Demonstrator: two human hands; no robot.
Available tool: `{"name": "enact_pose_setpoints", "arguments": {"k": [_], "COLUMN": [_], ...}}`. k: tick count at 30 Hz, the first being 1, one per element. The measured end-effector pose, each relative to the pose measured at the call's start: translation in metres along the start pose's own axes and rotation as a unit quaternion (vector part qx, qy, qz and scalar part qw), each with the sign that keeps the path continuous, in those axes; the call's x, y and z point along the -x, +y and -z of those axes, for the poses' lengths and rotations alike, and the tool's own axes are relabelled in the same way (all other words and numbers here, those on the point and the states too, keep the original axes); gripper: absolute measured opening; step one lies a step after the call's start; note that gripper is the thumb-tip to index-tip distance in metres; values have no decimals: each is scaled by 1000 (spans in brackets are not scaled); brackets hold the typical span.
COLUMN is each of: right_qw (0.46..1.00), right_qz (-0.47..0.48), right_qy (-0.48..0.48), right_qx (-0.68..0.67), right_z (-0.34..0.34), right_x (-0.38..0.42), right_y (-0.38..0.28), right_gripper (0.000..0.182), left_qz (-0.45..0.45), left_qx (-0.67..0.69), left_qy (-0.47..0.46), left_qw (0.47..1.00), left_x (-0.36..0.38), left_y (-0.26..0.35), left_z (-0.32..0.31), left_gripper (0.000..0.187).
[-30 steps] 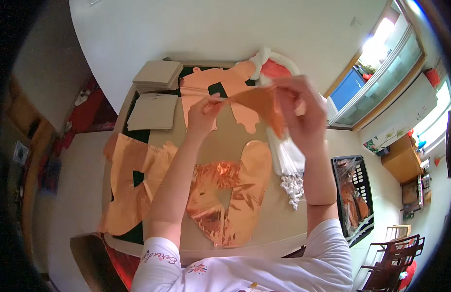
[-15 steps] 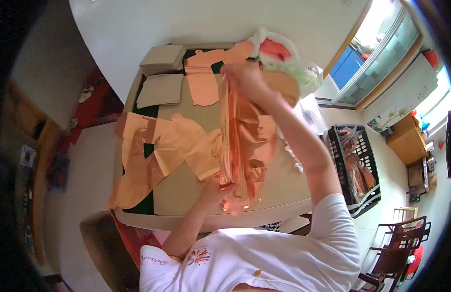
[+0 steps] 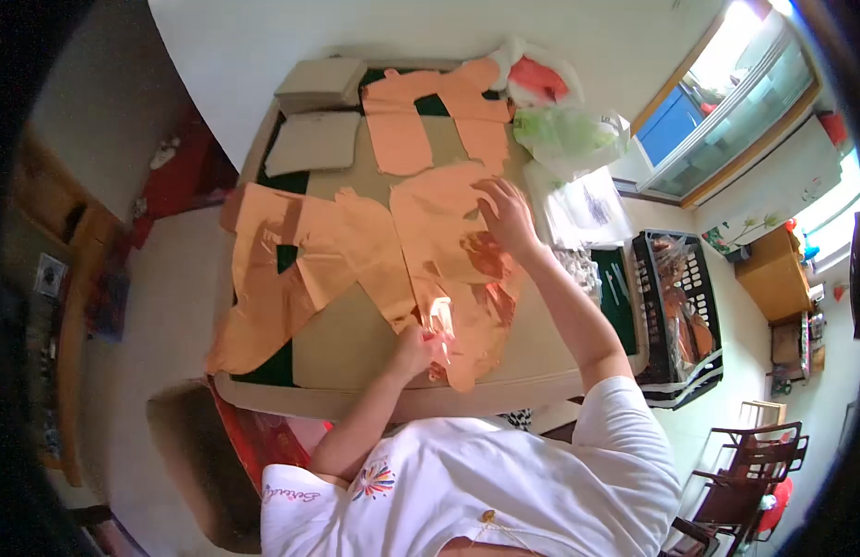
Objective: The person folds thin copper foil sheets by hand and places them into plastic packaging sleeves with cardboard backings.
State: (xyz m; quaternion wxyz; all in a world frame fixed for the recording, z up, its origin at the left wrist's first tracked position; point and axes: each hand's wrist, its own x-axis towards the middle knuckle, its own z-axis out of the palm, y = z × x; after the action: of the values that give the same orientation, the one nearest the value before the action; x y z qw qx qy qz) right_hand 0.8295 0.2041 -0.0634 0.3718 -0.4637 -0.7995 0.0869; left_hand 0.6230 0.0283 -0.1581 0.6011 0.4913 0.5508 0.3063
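Observation:
A flat, uninflated copper-coloured foil balloon (image 3: 439, 223) lies on the table in front of me. My left hand (image 3: 419, 351) is closed on its near end, where the foil is crumpled and shiny. My right hand (image 3: 509, 218) rests over its upper right edge, fingers bent and apart. Left of it, another flat foil balloon (image 3: 342, 241) spreads out with its edge against the first. At the far side lies a further copper foil shape (image 3: 397, 139), reaching up to a white bag.
Two stacks of grey-beige card (image 3: 314, 144) stand at the far left of the table (image 3: 346, 357). Clear plastic bags (image 3: 583, 204) and a greenish bag (image 3: 569, 139) lie at the right. A black basket (image 3: 676, 306) holding wrapped copper foil stands beside the table.
My right hand has come down and nearer, from holding the foil raised and bunched. The foil balloon now lies spread flat. My left hand still grips its near end.

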Motion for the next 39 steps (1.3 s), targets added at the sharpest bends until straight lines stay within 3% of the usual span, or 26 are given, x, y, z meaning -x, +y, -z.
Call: {"name": "enact_pose_setpoints", "arguments": {"k": [2,5,10,13,16,19,20,21,23,24,27,30,32,36,39], "right_qw": [998,993,979,976,976,985,989,991,993,994,992,977,968,965,966], "right_qz": [-53,-81,-83,-90,-91,-109,-118,-125,-107,-95,-70,-13,27,54,57], "right_qy": [-21,-62,-114,-110,-102,-68,-41,-15,-7,-3,-62,-171,-216,-221,-207], "right_qx": [-2,59,147,165,168,115,82,49,49,48,90,125,127,132,144], "right_z": [3,0,2,1,-1,2,4,6,6,1,-27,-49,-49,-42,-42], "right_x": [51,132,170,174,177,176,171,165,144,129,88,77,73,75,75], "right_y": [5,14,-14,-22,-25,-22,-21,-20,-16,-12,-8,0,4,14,15], "right_gripper": [32,37,44,43,41,39,38,37,37,38,43,48,50,49,49], "left_qz": [3,15,31,-20,60,196,156,36,-203,-169,-286,-251,-238,-249,-269], "left_qx": [95,171,239,134,-6,-234,-291,-310,-330,-348,-419,-534,-529,-518,-455], "left_qy": [17,-6,-9,8,-29,-100,-49,33,190,172,217,176,161,173,185], "left_qw": [995,985,971,991,998,947,943,950,902,906,834,788,799,800,829], "left_x": [6,1,16,7,35,50,50,47,42,38,0,-7,-8,-5,-6], "left_y": [-13,28,67,21,56,83,79,74,69,73,27,13,11,14,17], "left_z": [-11,13,10,9,14,34,40,42,44,45,47,45,47,45,42], "left_gripper": [15,19,24,27,36,42,35,29,18,23,40,56,58,64,65]}}
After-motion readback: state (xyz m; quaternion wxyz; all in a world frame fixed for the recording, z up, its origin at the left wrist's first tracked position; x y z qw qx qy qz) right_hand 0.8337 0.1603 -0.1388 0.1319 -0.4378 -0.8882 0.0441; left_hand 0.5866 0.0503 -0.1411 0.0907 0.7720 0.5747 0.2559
